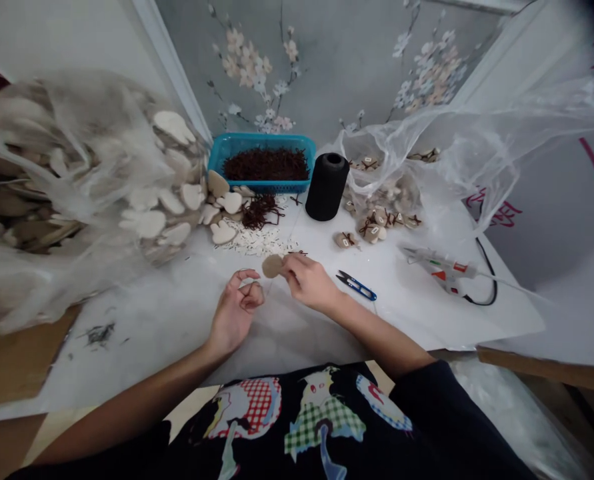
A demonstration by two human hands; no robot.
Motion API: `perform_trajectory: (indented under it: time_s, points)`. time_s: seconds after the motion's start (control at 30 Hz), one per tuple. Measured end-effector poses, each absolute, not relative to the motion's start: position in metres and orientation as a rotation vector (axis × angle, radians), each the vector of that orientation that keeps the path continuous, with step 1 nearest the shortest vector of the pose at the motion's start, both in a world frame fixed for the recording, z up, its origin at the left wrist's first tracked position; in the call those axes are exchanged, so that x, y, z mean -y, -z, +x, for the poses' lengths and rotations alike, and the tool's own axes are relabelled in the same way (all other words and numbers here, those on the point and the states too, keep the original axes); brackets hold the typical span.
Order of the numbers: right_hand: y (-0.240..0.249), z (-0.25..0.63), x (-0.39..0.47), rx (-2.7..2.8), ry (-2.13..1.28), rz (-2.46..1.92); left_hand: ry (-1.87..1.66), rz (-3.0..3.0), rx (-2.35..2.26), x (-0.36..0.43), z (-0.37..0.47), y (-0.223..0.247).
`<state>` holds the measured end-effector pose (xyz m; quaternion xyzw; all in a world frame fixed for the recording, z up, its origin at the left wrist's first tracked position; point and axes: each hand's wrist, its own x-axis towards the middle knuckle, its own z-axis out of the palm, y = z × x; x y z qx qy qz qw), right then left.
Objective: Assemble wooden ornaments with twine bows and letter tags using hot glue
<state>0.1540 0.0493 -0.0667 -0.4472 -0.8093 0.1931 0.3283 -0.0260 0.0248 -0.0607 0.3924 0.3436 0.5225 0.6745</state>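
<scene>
Disc of beige felt-like material (271, 267), centre of the frame over the white worktop (401, 310); presumably light, pliable, hardly slippery, best taken by its rim, where the right hand (307, 280) has its grip pinched closed, the left hand (234, 313) loosely curled nearby, any hold impossible to tell.

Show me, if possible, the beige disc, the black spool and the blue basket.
Beige disc (271, 266), head view: middle of its visible face.
Black spool (325, 192), head view: middle of its side.
Blue basket (261, 187), head view: its front wall.
</scene>
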Motion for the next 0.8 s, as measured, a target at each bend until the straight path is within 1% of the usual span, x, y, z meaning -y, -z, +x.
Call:
perform_trajectory:
  time_s: [0.2, 0.33, 0.43, 0.53, 0.63, 0.8]
  points:
    - [0.076, 0.143, -0.042, 2.219, -0.586, -1.175, -1.137, 1.018, -0.594, -0.037, -0.021, 0.038]
    - [0.082, 0.151, -0.029, 2.205, -0.637, -1.151, -0.991, 1.149, -0.517, -0.057, -0.025, 0.021]
    - [0.085, 0.155, -0.018, 2.178, -0.706, -1.179, -0.835, 1.392, -0.597, -0.059, -0.037, 0.015]
    - [0.086, 0.155, -0.006, 2.165, -0.789, -1.178, -0.608, 1.659, -0.791, -0.047, -0.047, 0.016]
    - [0.088, 0.154, 0.002, 2.163, -0.839, -1.155, -0.283, 2.014, -1.025, -0.032, -0.052, 0.025]
    - [0.088, 0.153, 0.009, 2.149, -0.819, -1.167, 0.223, 2.481, -1.272, -0.014, -0.050, 0.037]
